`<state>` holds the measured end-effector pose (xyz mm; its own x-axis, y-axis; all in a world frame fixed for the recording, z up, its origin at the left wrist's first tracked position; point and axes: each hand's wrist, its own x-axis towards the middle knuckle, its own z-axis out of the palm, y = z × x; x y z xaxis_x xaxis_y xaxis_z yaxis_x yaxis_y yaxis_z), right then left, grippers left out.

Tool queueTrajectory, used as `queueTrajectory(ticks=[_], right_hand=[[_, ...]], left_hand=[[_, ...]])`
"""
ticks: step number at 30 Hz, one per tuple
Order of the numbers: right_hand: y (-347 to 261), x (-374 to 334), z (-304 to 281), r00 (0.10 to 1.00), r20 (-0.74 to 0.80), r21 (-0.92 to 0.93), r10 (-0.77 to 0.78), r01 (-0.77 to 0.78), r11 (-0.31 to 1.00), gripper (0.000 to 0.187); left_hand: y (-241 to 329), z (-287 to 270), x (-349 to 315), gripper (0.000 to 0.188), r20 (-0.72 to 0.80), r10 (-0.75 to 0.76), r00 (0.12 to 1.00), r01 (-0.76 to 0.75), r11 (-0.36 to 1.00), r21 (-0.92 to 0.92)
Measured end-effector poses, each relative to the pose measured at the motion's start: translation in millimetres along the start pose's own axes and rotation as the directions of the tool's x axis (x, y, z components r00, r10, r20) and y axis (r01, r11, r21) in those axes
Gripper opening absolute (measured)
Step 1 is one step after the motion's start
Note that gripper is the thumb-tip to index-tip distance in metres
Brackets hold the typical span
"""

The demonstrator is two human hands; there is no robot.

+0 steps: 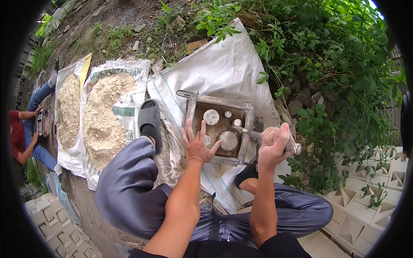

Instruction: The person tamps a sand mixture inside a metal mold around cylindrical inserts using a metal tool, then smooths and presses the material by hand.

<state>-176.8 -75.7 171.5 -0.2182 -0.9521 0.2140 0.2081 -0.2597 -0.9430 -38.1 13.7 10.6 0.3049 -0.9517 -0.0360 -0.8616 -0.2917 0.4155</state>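
Note:
My left hand [197, 144] is open, fingers spread, over the left side of a square, dust-caked frame box [221, 100]. Wrapped around the thick round handle of a dusty tool [254, 135] is my right hand [275, 145], just right of the box. The tool's narrow end reaches over the box's right rim; its exact kind is unclear. Inside the box stand round, pale pieces: a large disc [228, 140], another disc [211, 117], and small ones, including a grey one [228, 115]. My left hand partly hides one more round piece [207, 140].
Under the box lies a white woven sack [215, 64]. Pale powder [105, 116] is heaped on another sack at left, with a second heap [69, 112] beyond. A person [32, 129] sits at far left. Leafy plants [327, 64] and patterned blocks [370, 189] stand at right.

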Motion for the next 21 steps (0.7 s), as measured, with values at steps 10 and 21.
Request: queueTrajectory(ticks=[10,21], right_hand=[[3.3,-27.7,-6.4,0.966,0.131,-0.073,-0.224,0.235,0.969,0.038],[54.8,-30.2,-25.6,0.958,0.2,-0.22,-0.205,0.248,0.943,0.029]], left_hand=[[-0.7,-1.1,-2.7,0.099,-0.007,-0.01,1.0,0.01,1.0,0.008],[1.1,5.6,-7.4,0.095,-0.087,0.058,0.994,-0.054,0.998,0.045]])
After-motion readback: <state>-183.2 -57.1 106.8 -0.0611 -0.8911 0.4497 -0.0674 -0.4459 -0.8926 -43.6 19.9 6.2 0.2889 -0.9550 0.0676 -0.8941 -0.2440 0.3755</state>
